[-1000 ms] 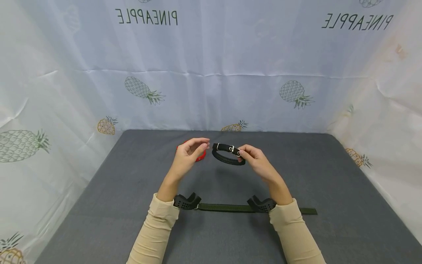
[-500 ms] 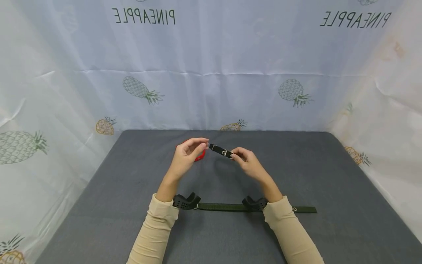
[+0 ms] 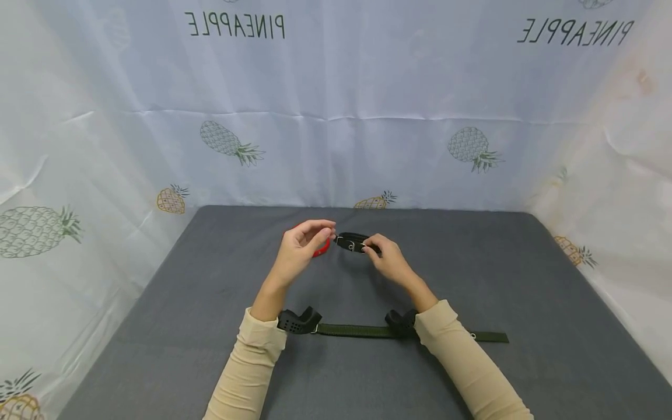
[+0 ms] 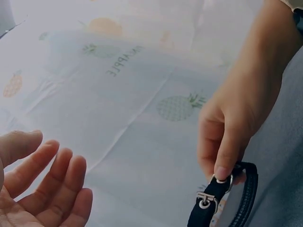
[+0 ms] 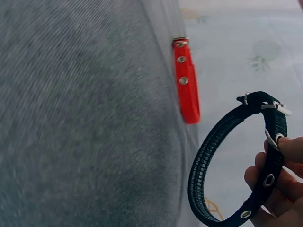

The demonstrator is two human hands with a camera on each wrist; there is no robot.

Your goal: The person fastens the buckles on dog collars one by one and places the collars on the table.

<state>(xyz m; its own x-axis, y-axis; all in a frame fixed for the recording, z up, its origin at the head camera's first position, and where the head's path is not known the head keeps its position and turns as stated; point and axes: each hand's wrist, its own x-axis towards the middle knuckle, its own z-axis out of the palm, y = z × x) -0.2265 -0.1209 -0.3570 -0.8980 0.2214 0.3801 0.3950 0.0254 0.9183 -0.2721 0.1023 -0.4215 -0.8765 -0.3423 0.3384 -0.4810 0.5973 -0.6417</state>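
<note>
My right hand (image 3: 392,261) pinches a black buckled collar (image 3: 346,243) near its metal ring, with the thumb on the outside. In the right wrist view the black collar (image 5: 195,182) is fastened into a loop, with eyelets along its band and a silver buckle. My left hand (image 3: 298,249) is raised just left of the loop, its fingers loosely bent. In the left wrist view nothing lies between the left hand's fingers (image 4: 71,177), and the black collar (image 4: 203,215) hangs apart from them. Partly hidden behind the left hand is a red collar (image 3: 321,249) with eyelets.
A dark green strap (image 3: 357,331) stretches across the grey table (image 3: 220,303) below both forearms, partly covered by the black wrist mounts (image 3: 299,321). Pineapple-print curtain (image 3: 336,157) hangs behind the table and along both sides.
My right hand has moved left, bringing the black collar closer to my left hand. The loop has turned, so its buckle now faces nearer to me. My left hand stays almost in place.
</note>
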